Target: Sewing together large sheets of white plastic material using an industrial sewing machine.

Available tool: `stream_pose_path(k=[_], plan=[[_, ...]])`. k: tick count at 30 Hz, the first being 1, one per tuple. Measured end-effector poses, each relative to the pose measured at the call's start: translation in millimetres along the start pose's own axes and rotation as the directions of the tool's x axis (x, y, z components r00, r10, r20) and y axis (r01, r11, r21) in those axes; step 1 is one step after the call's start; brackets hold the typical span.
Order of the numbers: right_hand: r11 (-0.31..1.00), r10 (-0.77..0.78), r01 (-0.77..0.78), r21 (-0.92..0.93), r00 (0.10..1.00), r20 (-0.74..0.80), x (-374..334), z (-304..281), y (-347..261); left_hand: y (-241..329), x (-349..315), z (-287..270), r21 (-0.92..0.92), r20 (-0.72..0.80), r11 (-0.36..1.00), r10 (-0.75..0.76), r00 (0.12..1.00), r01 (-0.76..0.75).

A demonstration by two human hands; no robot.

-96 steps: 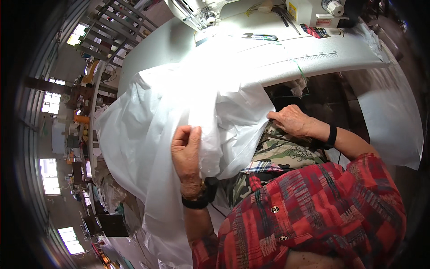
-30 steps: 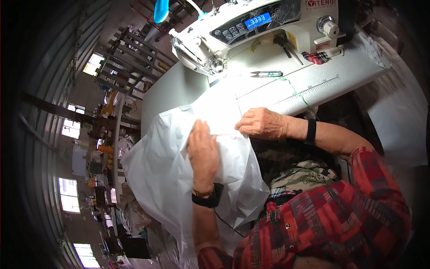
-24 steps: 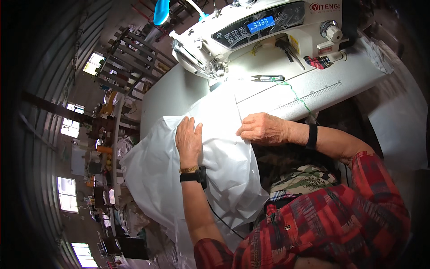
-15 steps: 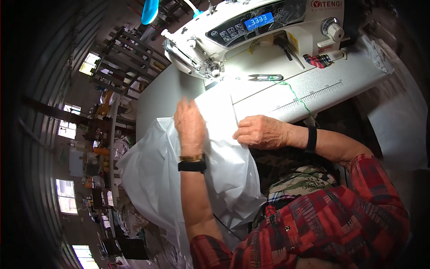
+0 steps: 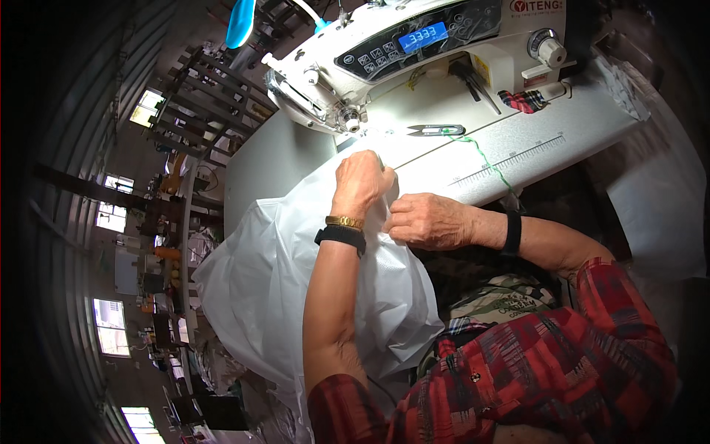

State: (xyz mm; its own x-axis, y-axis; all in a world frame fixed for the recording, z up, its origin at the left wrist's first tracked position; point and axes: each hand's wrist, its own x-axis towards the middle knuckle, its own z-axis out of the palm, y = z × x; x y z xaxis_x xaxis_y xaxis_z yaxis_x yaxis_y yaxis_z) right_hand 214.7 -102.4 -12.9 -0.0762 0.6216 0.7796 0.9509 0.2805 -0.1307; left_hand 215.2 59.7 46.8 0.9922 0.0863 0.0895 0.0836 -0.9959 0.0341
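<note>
White, thin sheet material [image 5: 274, 244] drapes over the table's front edge and down into my lap. My left hand [image 5: 362, 180] is closed on its edge, just in front of the sewing machine's needle area. Close beside it, my right hand [image 5: 429, 220] pinches the same edge; its fingertips are partly hidden by the curled fingers. The white sewing machine [image 5: 510, 70] stands beyond both hands, its needle head [image 5: 349, 118] above the bed. Thread snips [image 5: 436, 130] tied to a green cord [image 5: 484, 157] lie on the table to the right.
The machine table [image 5: 436, 166] has a printed ruler scale along its front edge. A plaid cloth scrap [image 5: 523, 101] lies by the machine's base. A blue lamp [image 5: 241, 22] hangs at upper left. White sheeting [image 5: 654, 177] hangs at the right, and racks [image 5: 214, 96] stand at the left.
My left hand has moved right, from lying over the sheet to gripping its edge beside my right hand. The sheet's edge has been drawn back from the needle area. My right hand has barely moved.
</note>
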Motion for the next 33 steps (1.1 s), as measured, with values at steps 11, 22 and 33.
stream_pose_path(k=[11,22,33], plan=[[0.992,-0.106,0.101,0.08,0.992,0.071,12.1,-5.1,-1.5,3.5,-17.6,10.0,-0.074,-0.05,0.995,-0.063,0.997,0.06],[0.719,0.692,-0.651,-0.242,0.701,0.171,44.8,-18.9,85.1,-28.0,-28.2,20.6,-0.948,0.252,0.161,-0.138,0.958,0.273],[0.762,0.645,-0.647,-0.031,0.755,0.117,43.3,-0.6,115.4,-21.6,-35.3,6.4,-0.936,0.352,-0.044,-0.15,0.924,0.349]])
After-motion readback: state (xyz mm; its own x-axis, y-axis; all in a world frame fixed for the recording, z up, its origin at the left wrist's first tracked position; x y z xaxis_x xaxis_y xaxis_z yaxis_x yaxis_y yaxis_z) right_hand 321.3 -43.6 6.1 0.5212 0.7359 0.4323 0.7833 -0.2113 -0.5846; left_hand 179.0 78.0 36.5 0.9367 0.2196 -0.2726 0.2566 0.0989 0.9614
